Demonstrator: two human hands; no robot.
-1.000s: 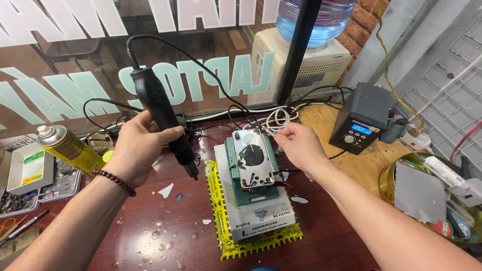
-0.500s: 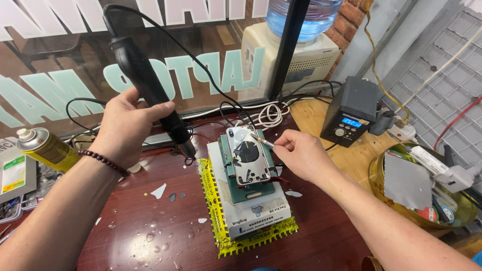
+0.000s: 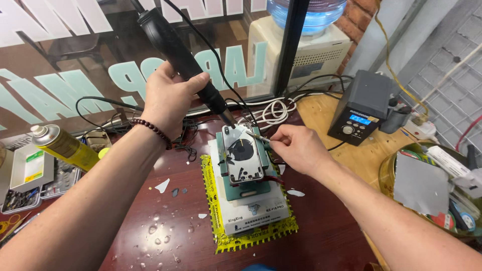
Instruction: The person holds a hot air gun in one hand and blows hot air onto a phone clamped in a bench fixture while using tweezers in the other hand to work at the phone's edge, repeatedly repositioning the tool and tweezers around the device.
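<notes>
- Your left hand (image 3: pixel 168 98) wraps its fingers tight around the black hot-air handle (image 3: pixel 183 57), nozzle angled down to the top edge of the phone (image 3: pixel 243 154).
- The phone lies back-up, its glass cracked, on a green fixture (image 3: pixel 246 188) atop a white box (image 3: pixel 253 213) and yellow mat (image 3: pixel 221 236), mid-bench.
- Your right hand (image 3: pixel 296 148) pinches a thin metal tool (image 3: pixel 257 136) between thumb and fingers, tip at the phone's upper right corner.
- A yellow spray can (image 3: pixel 63 145) lies near the bench's left edge.
- A grey station (image 3: pixel 361 108) stands toward the right edge.
</notes>
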